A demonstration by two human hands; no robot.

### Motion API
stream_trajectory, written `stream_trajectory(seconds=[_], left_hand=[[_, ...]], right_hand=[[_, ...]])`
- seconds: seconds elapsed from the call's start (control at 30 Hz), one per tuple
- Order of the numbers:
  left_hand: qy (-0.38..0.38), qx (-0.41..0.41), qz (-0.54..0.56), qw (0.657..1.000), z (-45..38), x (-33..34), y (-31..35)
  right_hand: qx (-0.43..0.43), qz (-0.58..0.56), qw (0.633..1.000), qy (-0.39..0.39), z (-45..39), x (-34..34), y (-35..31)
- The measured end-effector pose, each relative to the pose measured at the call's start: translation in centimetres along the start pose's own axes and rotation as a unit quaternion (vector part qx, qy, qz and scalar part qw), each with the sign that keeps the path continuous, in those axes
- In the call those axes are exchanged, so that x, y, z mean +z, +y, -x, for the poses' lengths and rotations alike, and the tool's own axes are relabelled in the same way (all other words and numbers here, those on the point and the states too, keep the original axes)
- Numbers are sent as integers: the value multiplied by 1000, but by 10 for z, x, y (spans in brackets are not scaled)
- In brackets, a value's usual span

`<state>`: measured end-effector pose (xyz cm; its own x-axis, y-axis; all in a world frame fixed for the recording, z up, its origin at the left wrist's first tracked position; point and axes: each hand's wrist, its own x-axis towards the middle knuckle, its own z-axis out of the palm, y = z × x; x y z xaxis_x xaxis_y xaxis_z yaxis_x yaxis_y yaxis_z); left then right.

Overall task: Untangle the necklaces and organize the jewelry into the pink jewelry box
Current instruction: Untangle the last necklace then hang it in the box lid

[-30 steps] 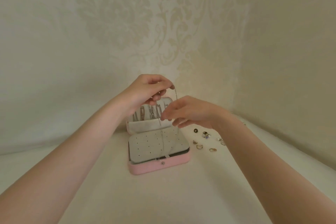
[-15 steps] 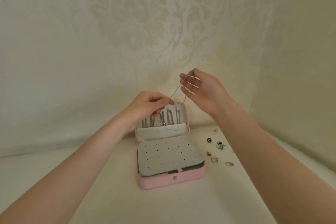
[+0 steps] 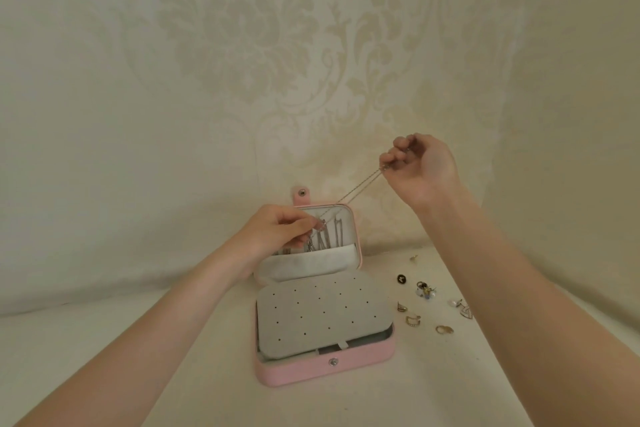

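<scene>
Pink jewelry box [image 3: 325, 369] sits open on a pale cloth-covered surface [image 3: 381, 402], lid [image 3: 341, 218] standing upright at the far side, snap tab [image 3: 302, 193] sticking up above the lid's top edge. Grey perforated insert panel [image 3: 322, 314] lies flat over the base, small pull tab at its near edge. Lid interior: several chains [image 3: 329, 239] hang from the upper part down into a pale fabric pocket [image 3: 311, 265]. Left hand [image 3: 277, 230] is in front of the lid's left half, fingers curled, thumb and forefinger pinching one end of a thin necklace [image 3: 360, 189]. Necklace runs taut as two strands on a diagonal, up and to the right, to the right hand [image 3: 420, 168]. Right hand is raised above and right of the box, palm toward camera, fingers curled inward, fingertips [image 3: 388, 159] pinching the strands' upper end. Loose pieces lie on the cloth right of the box, apart from it: a black round piece [image 3: 401, 279], a small cluster with pearl-like beads [image 3: 426, 290], gold rings [image 3: 444, 329], a triangular silver earring [image 3: 465, 312], a small gold stud [image 3: 413, 257] farther back. Patterned damask cloth [image 3: 242, 45] forms the backdrop
</scene>
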<state>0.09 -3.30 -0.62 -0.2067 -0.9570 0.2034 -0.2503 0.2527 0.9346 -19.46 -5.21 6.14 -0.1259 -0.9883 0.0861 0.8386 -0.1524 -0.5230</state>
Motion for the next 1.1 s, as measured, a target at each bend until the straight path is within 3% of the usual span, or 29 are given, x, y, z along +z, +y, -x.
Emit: stream_trajectory(seconds=[0.1,0.27,0.33,0.43,0.6,0.73,0.8,0.83,0.87,0.9,0.93,0.97,1.0,1.07,1.1], left_hand=[[1,-13,28,1000,-2,6,-2],[55,5,19,998,-2,7,-1],[67,17,0,998,-3,6,-1],[64,53,-99,992,-7,10,-4],[49,146,-276,949,-11,14,-6],[83,164,-388,903,-18,12,-7],[104,190,-379,900,-19,6,0],[110,202,-368,901,-19,2,5],[108,213,-368,899,-19,-2,12],[97,224,-381,892,-20,-4,19],[82,236,-400,882,-22,-5,25],[64,249,-420,870,-24,-3,31],[47,259,-434,861,-25,0,37],[30,265,-446,854,-27,6,43],[32,265,-446,854,-27,8,43]], right_hand=[[-13,-31,999,9,-4,-1,-5],[2,115,993,-10,-2,-14,-4],[16,109,994,-22,-3,-17,-5],[6,83,996,-33,-3,-9,-5],[-55,212,975,-39,-10,11,-2],[-64,331,941,-15,-13,11,-3],[-95,477,874,-2,-13,1,-8],[-121,587,800,2,-13,-7,-10],[-157,713,684,13,-12,-14,-13],[-206,813,544,28,-13,-21,-11],[-256,856,447,29,-11,-24,-8],[-277,855,439,4,-7,-24,-1],[-247,823,508,-54,-2,-22,7],[-49,675,704,-215,11,-16,27],[41,590,763,-261,14,-17,34]])
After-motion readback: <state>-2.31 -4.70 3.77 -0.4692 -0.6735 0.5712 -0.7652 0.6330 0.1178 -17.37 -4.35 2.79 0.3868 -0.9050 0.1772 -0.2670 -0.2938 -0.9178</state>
